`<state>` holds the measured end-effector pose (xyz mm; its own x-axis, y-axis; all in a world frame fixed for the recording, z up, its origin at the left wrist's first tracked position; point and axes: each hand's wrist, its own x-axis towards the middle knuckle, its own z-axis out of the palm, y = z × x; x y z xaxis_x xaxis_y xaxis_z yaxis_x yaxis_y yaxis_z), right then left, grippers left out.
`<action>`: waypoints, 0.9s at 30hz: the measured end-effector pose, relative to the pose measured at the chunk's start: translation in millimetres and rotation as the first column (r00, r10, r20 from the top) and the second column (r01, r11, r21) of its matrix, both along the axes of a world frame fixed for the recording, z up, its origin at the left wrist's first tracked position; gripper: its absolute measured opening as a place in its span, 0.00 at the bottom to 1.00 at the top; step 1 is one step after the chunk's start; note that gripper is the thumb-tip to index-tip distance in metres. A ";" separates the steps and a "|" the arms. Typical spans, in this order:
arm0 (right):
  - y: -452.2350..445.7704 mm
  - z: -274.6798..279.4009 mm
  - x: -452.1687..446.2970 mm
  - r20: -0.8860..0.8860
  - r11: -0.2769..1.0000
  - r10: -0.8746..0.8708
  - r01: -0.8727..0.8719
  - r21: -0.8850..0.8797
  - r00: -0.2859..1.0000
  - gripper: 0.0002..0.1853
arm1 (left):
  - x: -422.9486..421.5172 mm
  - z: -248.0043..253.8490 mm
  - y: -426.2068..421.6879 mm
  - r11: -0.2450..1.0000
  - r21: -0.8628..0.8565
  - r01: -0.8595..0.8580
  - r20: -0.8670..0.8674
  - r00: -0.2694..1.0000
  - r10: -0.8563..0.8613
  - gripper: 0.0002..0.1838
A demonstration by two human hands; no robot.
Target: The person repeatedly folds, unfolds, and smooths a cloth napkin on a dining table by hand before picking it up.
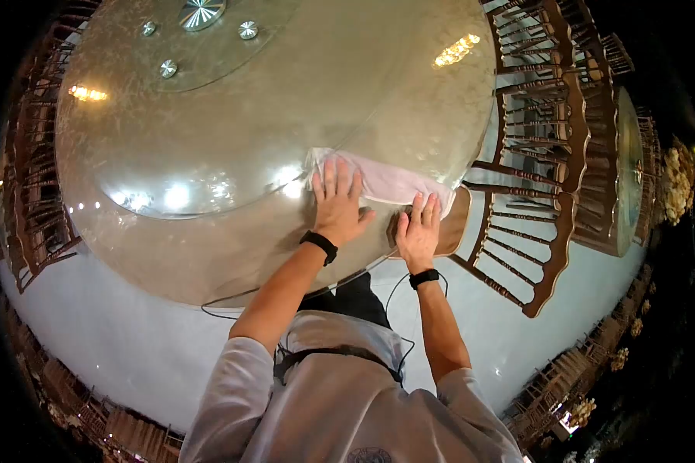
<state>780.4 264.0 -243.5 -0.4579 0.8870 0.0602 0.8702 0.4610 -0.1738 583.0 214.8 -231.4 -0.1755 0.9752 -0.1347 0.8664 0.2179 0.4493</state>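
A folded pale pink cloth lies flat on the glossy beige round table, near its edge. My left hand rests on the cloth's left end, palm down, with its fingers stretched out. Over the cloth's right end, my right hand lies with its fingertips on the lower edge and its fingers extended. Neither hand is wrapped around anything. Each wrist carries a black band.
Wooden spindle-back chairs crowd the table's right side, and more chairs stand at the left. Round metallic pieces show at the table's centre. Black cables hang by my body over the pale floor.
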 end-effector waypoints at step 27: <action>185.4 4.1 46.0 -0.246 0.902 0.363 -0.405 -0.148 0.899 0.30 | 32.2 -3.2 136.2 0.941 -0.236 -0.244 -0.061 0.970 0.237 0.42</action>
